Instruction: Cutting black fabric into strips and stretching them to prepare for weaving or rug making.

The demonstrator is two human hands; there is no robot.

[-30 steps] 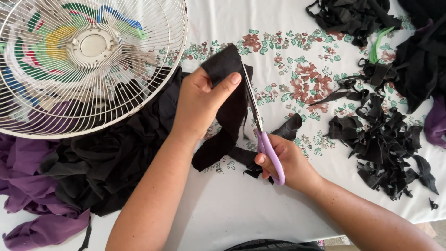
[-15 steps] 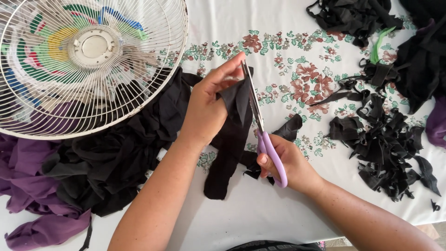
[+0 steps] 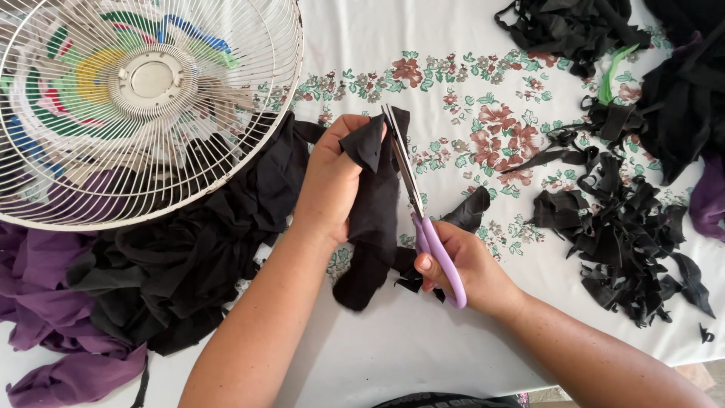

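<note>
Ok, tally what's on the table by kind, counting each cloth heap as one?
Fan: 1
Scissors: 1
Black strip in left hand: 1
Black cloth heaps: 3
Purple cloth heaps: 2
Total: 8

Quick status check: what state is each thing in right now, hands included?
Left hand: gripping the black fabric piece.
Black fabric piece: held up, hanging folded.
Right hand: holding the scissors.
Scissors: blades nearly closed along the fabric edge.
Fan: lying face up; spinning cannot be told.
Cut strips: heaped loose.
</note>
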